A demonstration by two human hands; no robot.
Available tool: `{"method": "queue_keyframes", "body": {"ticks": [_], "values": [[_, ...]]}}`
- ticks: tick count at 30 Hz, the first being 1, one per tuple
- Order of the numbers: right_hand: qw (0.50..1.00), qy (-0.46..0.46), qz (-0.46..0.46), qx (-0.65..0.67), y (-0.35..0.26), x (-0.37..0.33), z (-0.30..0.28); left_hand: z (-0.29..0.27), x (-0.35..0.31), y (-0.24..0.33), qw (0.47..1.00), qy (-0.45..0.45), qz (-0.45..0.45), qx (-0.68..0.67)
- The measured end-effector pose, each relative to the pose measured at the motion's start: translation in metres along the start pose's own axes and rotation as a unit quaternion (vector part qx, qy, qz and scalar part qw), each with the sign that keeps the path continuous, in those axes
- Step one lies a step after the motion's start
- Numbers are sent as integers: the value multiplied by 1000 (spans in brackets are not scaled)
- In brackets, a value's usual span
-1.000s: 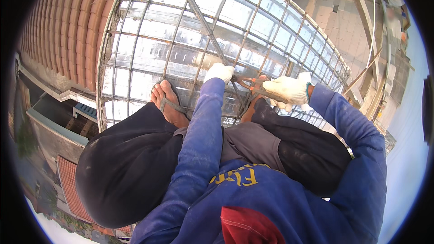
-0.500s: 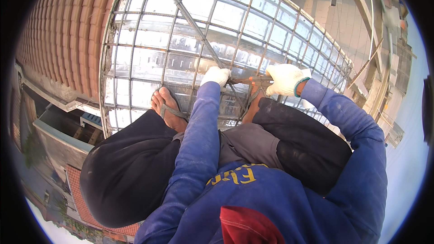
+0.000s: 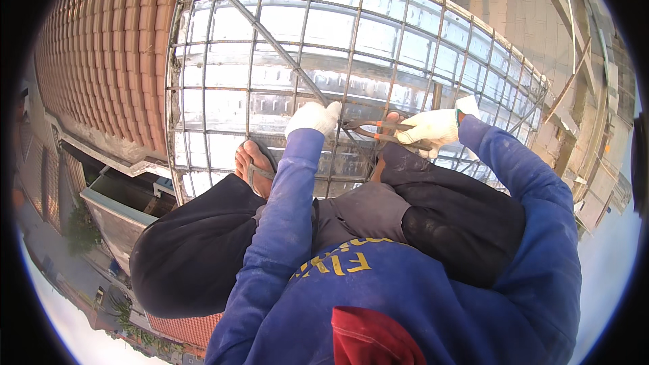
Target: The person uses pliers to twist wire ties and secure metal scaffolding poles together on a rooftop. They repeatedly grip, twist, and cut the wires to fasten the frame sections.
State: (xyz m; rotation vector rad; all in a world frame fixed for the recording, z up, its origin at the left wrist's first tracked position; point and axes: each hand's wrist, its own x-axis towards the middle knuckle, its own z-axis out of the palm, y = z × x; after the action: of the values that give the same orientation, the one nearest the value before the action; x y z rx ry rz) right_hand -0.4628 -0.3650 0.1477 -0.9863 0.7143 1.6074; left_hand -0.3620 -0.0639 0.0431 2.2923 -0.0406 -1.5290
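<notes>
My left hand (image 3: pixel 314 119), in a white knit glove, is closed at the lower part of a diagonal steel bar (image 3: pixel 260 29) that crosses the rebar mesh (image 3: pixel 302 44). Its fingertips are partly hidden, but they seem to wrap the bar. My right hand (image 3: pixel 431 130), gloved alike, grips a pair of pincers (image 3: pixel 370 128) with orange handles. Those handles stand apart, and the jaws point left at the mesh beside my left hand. Whether the jaws hold any wire is too small to tell.
Beneath the mesh lies shiny metal decking (image 3: pixel 270 67). My sandalled left foot (image 3: pixel 255 165) rests on it, my right foot partly hidden by the pincers. Brown roof tiles (image 3: pixel 122 47) slope at the left, above a gutter edge (image 3: pixel 128 165). Timber beams (image 3: pixel 558 0) stand at the right.
The pincers' handles have spread from nearly together to apart. My right hand has moved slightly right and down, and my left hand slightly left. The whole view has shifted a little.
</notes>
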Motion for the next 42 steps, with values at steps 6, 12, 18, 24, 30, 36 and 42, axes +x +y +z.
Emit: {"method": "queue_keyframes", "body": {"ticks": [6, 12, 18, 24, 30, 36, 42], "values": [[927, 77, -183, -320, 22, 7, -16, 57, -55, 13, 826, -224, -145, -497], [956, 95, -222, -168, 65, 33, 4, 87, -53, -12, 646, -189, -184, -717], [966, 69, -234, -81, 88, 41, 0, 76, -48, 32, 743, -43, -119, -658], [911, 140, -222, -317, 102, 34, 9, 100, -61, -5, 771, -141, -203, -586], [877, 208, -288, -324, 92, 54, 21, 55, -66, 36, 881, -34, -72, -466], [784, 430, -370, -252, 131, 88, 52, 55, -32, 40, 947, -91, -5, -307], [785, 408, -418, -207, 138, 58, 54, 76, -48, 39, 908, -154, -78, -382]]}}
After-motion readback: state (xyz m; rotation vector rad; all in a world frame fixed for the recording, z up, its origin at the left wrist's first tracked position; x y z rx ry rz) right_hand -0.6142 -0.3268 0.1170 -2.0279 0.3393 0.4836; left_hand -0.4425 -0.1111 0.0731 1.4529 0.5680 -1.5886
